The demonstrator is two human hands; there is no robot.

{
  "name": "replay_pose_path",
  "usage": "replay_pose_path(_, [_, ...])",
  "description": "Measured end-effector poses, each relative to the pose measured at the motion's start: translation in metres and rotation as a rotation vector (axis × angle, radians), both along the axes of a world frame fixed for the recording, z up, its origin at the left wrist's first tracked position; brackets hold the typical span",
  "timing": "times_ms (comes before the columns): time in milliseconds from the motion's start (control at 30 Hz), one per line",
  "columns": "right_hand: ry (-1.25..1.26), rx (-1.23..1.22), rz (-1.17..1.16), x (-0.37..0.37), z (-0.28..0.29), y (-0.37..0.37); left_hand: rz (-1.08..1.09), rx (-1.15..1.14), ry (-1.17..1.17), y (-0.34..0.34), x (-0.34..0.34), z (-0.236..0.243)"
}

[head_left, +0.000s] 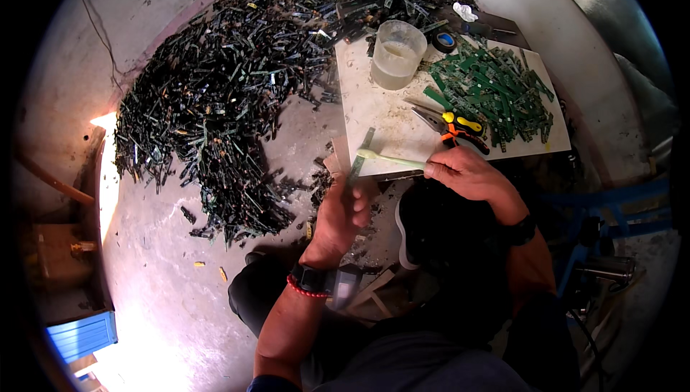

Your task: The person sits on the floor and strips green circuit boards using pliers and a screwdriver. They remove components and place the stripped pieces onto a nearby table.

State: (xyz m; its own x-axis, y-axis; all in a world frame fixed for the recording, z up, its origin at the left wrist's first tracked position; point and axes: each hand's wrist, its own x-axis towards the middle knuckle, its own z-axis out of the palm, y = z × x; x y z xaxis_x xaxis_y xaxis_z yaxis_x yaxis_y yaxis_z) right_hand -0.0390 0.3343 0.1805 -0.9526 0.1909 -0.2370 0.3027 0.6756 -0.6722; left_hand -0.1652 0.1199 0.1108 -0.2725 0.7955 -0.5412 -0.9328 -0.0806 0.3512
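Observation:
My left hand [343,212] is closed on a narrow greenish circuit-board strip [363,149], held upright-slanting over the left edge of a pale board [366,79]. My right hand [460,172] grips a pale green stick-handled tool [399,160], probably a brush, whose light tip touches the strip. Just beyond my right hand lie pliers with orange and yellow grips [460,133]. Farther back on the board stand a translucent beaker with liquid [395,54], a black-and-blue tape roll [444,42] and a heap of green circuit-board strips [496,86].
A large pile of dark circuit-board strips [208,104] covers the floor ahead and left, with loose bits near me. A white crumpled scrap [465,12] lies behind the board. Blue metal framework [618,205] is at right, a blue box [79,334] at lower left.

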Motion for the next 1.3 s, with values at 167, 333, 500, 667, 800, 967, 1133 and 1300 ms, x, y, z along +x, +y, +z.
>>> replay_pose_path(167, [-0.014, 0.008, -0.043, -0.001, 0.001, 0.001, 0.003, 0.072, 0.003, 0.000, 0.001, 0.000])
replay_pose_path(333, [0.077, 0.057, -0.157, -0.003, 0.001, 0.007, 0.025, 0.087, 0.025, -0.001, 0.001, -0.001])
replay_pose_path(500, [0.047, 0.062, 0.022, 0.000, 0.012, -0.005, 0.029, 0.082, 0.039, -0.001, 0.002, -0.003])
replay_pose_path(667, [0.134, 0.118, -0.215, 0.001, 0.009, 0.002, 0.042, 0.072, 0.046, -0.001, 0.002, -0.002])
replay_pose_path(800, [0.059, 0.042, -0.045, 0.001, 0.009, 0.001, 0.041, 0.071, 0.048, 0.000, 0.001, 0.001])
replay_pose_path(967, [0.117, 0.097, -0.206, 0.003, 0.009, 0.013, 0.084, 0.028, 0.089, 0.000, 0.003, 0.003])
replay_pose_path(1133, [0.118, -0.214, -0.064, 0.005, 0.021, 0.004, 0.071, 0.031, 0.246, -0.002, 0.006, -0.007])
replay_pose_path(1300, [0.052, -0.136, -0.001, 0.008, 0.025, 0.011, 0.051, -0.102, 0.419, -0.001, 0.009, 0.000])
